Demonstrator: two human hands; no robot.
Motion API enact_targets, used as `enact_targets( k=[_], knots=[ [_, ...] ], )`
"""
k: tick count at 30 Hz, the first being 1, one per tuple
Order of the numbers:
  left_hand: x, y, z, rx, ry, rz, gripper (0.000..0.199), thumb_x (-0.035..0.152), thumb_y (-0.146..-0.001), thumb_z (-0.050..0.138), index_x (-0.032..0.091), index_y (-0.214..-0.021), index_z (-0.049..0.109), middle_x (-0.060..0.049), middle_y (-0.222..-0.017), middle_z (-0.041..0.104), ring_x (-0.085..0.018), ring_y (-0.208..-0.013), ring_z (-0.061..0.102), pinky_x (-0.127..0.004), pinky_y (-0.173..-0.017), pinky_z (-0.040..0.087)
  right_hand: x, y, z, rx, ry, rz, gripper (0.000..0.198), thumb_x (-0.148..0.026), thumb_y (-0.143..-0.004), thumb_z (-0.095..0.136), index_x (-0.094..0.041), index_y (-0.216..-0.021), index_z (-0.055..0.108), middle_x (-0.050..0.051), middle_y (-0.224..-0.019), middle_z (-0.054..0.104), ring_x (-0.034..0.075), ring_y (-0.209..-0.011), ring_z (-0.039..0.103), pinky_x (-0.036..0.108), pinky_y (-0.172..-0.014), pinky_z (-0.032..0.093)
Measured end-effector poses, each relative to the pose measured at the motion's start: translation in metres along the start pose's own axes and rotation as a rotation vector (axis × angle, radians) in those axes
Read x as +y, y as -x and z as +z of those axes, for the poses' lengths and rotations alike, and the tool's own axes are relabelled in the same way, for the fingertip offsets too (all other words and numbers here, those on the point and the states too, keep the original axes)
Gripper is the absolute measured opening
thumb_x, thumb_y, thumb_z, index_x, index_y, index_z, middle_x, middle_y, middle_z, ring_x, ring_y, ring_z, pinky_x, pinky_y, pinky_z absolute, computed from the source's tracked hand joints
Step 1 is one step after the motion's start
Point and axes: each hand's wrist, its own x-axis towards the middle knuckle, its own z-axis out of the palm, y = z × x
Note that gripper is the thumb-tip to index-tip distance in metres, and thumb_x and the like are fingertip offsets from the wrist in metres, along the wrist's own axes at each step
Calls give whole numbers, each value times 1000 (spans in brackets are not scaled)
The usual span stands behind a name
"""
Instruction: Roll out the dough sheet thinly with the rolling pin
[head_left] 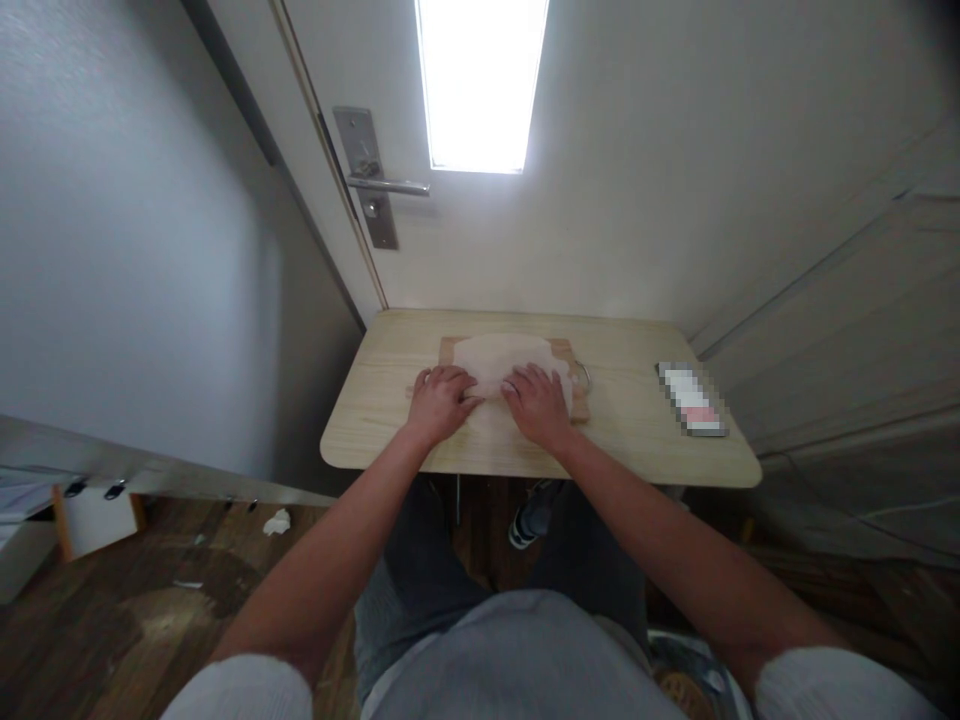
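A thin, pale sheet of dough lies over a wooden cutting board on the small table. My left hand has its fingers curled over the near left edge of the sheet, with the thumb pointing inward. On the near right part, my right hand bends its fingers over the dough, and its thumb and forefinger are close together. The light wooden end of a thin stick pokes out left of my left hand; its other part is hidden. Between the hands, the sheet's near edge looks folded.
The light wood table stands against a door with a metal handle. A phone lies at the table's right. The board has a metal ring on its right end. Crumpled tissue is on the floor at left.
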Motion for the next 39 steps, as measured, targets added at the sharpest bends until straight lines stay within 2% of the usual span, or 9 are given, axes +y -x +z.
enact_targets(
  k=[6, 9, 12, 14, 19, 26, 34, 39],
  knots=[
    [43, -5, 15, 8, 15, 45, 30, 47, -91, 60, 28, -112, 70, -5, -123, 68, -26, -119, 54, -46, -108, 35, 24, -2, -5, 99, 94, 74, 43, -40, -103, 32, -20, -119, 68, 10, -132, 64, 30, -128, 49, 55, -112, 24],
    [51, -4, 21, 36, -4, 19, 35, 51, -93, 55, 29, -117, 67, -5, -129, 65, -27, -124, 52, -51, -114, 28, 35, -1, -1, 106, 151, 138, 43, -38, -103, 33, -18, -124, 64, 12, -137, 60, 32, -132, 46, 57, -111, 24],
    [47, 1, 22, 90, -61, -91, 48, 58, -96, 45, 29, -131, 58, -7, -142, 57, -28, -135, 44, -60, -120, 13, 39, 2, 3, 97, 170, 192, 44, -36, -103, 33, -17, -132, 59, 12, -145, 54, 32, -138, 39, 60, -113, 19],
    [42, 4, 22, 102, -104, -177, 55, 61, -97, 37, 28, -139, 51, -8, -149, 51, -29, -140, 38, -64, -119, 9, 36, 3, 4, 111, 174, 216, 45, -36, -103, 31, -16, -136, 56, 13, -146, 53, 32, -139, 37, 61, -114, 15],
    [35, -1, 25, 22, -173, -243, 62, 63, -98, 26, 29, -147, 43, -7, -158, 40, -30, -146, 30, -65, -119, 12, 22, 4, 2, 142, 175, 198, 50, -44, -103, 32, -17, -138, 55, 11, -147, 52, 34, -139, 35, 60, -116, 11],
    [33, -25, 35, -3, -184, -297, 66, 61, -99, 15, 28, -149, 42, -8, -159, 39, -32, -145, 31, -66, -116, 19, 16, -14, 5, 127, 162, 294, 52, -46, -103, 32, -17, -138, 55, 15, -148, 49, 37, -139, 33, 67, -112, 10],
    [25, -51, 39, 20, -176, -280, 65, 56, -100, 12, 26, -148, 44, -10, -156, 42, -33, -143, 33, -66, -115, 21, 20, -38, 16, 135, 160, 283, 56, -51, -102, 29, -18, -138, 55, 16, -149, 48, 37, -138, 36, 66, -112, 11],
    [21, -68, 40, 34, -170, -276, 60, 54, -101, 15, 28, -144, 48, -9, -152, 47, -33, -142, 34, -66, -114, 21, 29, -57, 16, 97, 140, 279, 59, -56, -100, 33, -18, -139, 55, 16, -145, 52, 37, -136, 40, 62, -112, 17]
  ],
)
